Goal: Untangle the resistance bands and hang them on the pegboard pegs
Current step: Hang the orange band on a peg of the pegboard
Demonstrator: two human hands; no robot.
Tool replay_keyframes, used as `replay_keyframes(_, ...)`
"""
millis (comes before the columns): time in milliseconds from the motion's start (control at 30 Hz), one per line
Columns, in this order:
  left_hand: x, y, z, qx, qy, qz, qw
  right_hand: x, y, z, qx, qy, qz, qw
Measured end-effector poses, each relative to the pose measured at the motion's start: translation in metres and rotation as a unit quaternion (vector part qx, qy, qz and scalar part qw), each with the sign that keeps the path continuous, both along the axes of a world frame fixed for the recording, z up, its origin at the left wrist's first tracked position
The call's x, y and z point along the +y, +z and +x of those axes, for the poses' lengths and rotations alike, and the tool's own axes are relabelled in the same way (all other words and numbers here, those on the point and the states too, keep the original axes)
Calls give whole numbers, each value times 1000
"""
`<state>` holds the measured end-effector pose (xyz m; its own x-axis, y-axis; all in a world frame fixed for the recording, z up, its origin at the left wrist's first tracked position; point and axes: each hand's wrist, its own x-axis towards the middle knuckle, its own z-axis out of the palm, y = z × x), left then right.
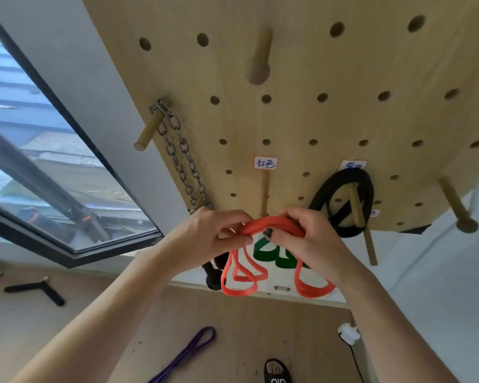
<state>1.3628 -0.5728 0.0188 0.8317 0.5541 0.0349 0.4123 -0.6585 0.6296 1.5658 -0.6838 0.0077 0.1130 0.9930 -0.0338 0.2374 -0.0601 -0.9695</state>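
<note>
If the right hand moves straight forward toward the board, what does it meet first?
Probably the wooden peg under the red-bordered label, just beyond the right hand holding the orange band; depth is unclear.

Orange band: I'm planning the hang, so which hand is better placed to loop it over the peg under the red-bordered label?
Probably the left hand: it grips the orange band close below that peg, while the right hand holds it further right, nearer the black band.
</note>
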Motion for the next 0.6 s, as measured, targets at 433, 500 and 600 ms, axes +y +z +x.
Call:
replay_keyframes(433,27,0,15,-21,56,-120,991,31,-2,10,5,-21,-12,1000)
replay_keyframes(500,33,-3,15,-27,60,-122,990,36,-4,8,24,-28,-16,999)
replay_keyframes(600,45,-8,14,-46,62,-119,990,44,-6,3,14,-41,-17,999)
